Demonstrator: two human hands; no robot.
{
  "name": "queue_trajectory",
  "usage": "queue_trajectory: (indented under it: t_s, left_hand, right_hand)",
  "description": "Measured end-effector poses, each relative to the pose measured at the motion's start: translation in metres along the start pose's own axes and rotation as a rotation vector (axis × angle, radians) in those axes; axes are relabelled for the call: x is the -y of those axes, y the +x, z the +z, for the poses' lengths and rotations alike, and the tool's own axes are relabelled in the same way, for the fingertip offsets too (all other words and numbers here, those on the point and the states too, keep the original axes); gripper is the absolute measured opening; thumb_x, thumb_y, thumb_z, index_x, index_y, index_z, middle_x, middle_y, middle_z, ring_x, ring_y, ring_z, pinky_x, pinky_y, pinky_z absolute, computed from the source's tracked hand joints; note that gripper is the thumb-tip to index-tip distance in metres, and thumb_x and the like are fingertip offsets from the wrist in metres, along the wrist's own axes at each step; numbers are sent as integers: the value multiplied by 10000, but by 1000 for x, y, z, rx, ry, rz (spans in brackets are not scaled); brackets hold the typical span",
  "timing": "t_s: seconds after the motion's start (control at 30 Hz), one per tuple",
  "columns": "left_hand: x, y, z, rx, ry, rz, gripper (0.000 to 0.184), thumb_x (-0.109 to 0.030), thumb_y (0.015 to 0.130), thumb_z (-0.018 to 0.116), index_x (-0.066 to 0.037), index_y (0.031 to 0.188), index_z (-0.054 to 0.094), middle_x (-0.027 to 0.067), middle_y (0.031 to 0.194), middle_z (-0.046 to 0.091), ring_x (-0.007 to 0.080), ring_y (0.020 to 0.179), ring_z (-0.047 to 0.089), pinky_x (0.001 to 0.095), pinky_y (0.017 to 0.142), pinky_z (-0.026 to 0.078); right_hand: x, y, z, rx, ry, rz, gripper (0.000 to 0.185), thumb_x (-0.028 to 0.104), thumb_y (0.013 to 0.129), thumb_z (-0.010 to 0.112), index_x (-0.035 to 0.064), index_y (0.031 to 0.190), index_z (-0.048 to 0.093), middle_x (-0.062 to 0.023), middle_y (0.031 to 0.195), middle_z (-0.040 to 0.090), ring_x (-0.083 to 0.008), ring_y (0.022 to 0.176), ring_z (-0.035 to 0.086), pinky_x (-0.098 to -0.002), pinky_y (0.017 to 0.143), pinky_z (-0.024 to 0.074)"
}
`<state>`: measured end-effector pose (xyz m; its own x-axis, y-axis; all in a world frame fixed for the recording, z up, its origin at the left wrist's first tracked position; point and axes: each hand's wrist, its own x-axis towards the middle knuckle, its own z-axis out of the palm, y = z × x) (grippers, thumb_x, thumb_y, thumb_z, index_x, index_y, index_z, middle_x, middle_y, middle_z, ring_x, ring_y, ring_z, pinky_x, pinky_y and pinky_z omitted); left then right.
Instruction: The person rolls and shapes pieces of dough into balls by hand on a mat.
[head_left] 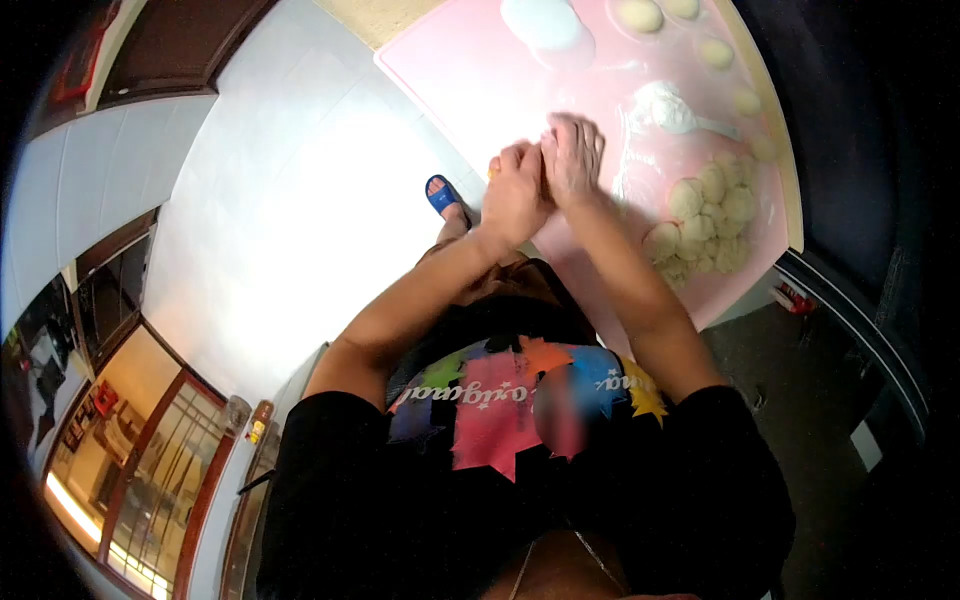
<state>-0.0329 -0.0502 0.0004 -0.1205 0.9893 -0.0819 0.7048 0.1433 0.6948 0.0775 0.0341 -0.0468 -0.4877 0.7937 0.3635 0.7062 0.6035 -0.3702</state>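
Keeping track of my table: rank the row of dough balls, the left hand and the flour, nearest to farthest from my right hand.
From your right hand:
1. Left hand, against it, to its left
2. Flour, to its right
3. Row of dough balls, along the far edge

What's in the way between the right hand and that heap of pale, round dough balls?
Nothing visible blocks the right hand from the pale, round dough balls: just flat pink mat with a white, powdery dusting. The white powder mound sits off to the side, farther from the person.
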Motion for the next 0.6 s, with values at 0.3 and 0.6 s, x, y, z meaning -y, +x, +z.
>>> queue_trajectory:
  t_s: [0.3,0.6]
  left_hand:
    - [-11,65,-37,304,40,-335,436,-193,839,674,-30,1238,608,174,1328,531,320,1155,586,434,1002,498]
    - [22,27,-37,56,-397,-424,636,-254,753,846,43,1256,593,212,1167,661,277,1086,661,371,912,557]
  right_hand:
    - [-3,59,-18,297,1030,705,455,357,1000,436,69,1321,582,-102,1269,609,-243,1180,546,-396,1041,383]
    - [-45,-34,-20,277,-391,327,660,462,1062,273,43,1570,229,-159,1655,163,-298,1533,142,-440,1246,94]
